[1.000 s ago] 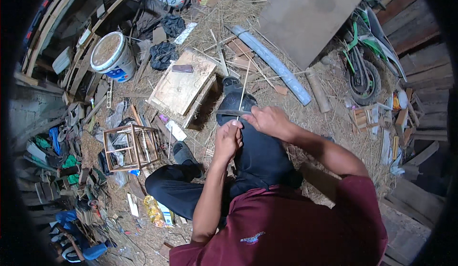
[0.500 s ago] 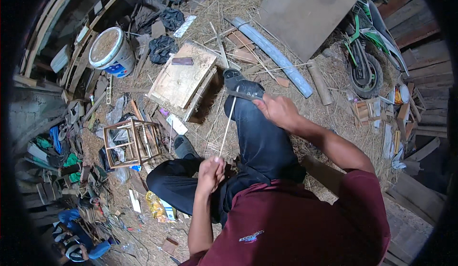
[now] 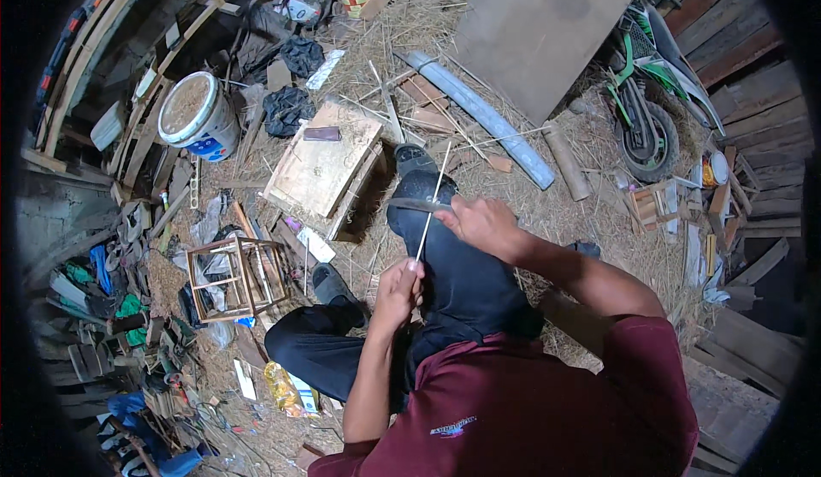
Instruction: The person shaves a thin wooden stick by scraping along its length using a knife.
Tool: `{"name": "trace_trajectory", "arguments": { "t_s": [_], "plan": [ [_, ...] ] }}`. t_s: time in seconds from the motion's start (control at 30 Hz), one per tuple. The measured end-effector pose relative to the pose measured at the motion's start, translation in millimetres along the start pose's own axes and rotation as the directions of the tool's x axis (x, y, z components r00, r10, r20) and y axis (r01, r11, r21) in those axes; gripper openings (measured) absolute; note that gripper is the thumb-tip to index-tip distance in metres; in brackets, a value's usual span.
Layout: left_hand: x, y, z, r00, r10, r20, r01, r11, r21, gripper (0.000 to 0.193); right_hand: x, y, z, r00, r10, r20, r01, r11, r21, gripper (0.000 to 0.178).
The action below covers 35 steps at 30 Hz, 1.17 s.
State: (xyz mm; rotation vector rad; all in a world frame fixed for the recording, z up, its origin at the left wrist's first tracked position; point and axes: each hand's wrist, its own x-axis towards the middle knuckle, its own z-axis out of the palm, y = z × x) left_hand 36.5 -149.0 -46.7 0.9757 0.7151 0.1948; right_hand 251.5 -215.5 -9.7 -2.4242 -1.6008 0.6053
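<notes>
My left hand [image 3: 398,294] is closed round the lower end of a thin pale stick [image 3: 425,236], which slants up and slightly right across my raised knee. Gripped in my right hand [image 3: 483,225] is a knife [image 3: 410,205] with a dull grey blade pointing left. The blade crosses the stick over the dark patch on my trouser knee [image 3: 428,188]. The stick's far end reaches past the blade. Fingers of the right hand hide the knife's handle.
Ahead stands a low wooden bench [image 3: 329,165] with a dark block [image 3: 322,134] on it. A small wooden frame [image 3: 237,278] and a white bucket [image 3: 199,118] are at left. Beyond lies a grey pole [image 3: 479,118]; a green motorbike [image 3: 646,109] stands at right. Straw covers the floor.
My left hand has moved up and right, nearer the knife. The right hand and blade have come lower, from near the stick's far tip to farther down its length.
</notes>
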Motion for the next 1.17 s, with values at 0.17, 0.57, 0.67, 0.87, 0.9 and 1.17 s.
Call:
{"name": "trace_trajectory", "arguments": {
  "t_s": [0.17, 0.57, 0.67, 0.87, 0.9, 1.17],
  "plan": [
    [-64, -15, -28, 0.989, -0.141, 0.047, 0.147, 0.977, -0.157, 0.03, 7, 5, -15, 0.989, 0.142, 0.049, -0.146, 0.986, 0.077, 0.059],
    [27, 47, 27, 0.914, 0.405, -0.032, -0.297, 0.719, 0.629, 0.026, -5, 12, 18, 0.984, -0.073, -0.161, 0.087, 0.993, 0.082, 0.053],
    [54, 45, 38, 0.882, 0.471, 0.006, -0.301, 0.553, 0.777, 0.023, 1, 12, 5, 0.99, -0.068, -0.123, 0.08, 0.992, 0.097, 0.055],
    [6, 32, 24, 0.966, 0.252, -0.058, -0.161, 0.762, 0.627, 0.026, 5, 13, -8, 0.998, 0.035, -0.049, -0.029, 0.992, 0.123, 0.055],
    [-8, 29, 22, 0.987, 0.118, -0.112, -0.034, 0.823, 0.567, 0.026, 5, 15, -7, 0.998, 0.037, -0.044, -0.031, 0.991, 0.128, 0.055],
    [-86, 7, -20, 0.987, 0.067, -0.149, 0.002, 0.907, 0.421, 0.024, 4, 1, -1, 0.996, 0.092, -0.021, -0.089, 0.99, 0.112, 0.058]
  ]
}}
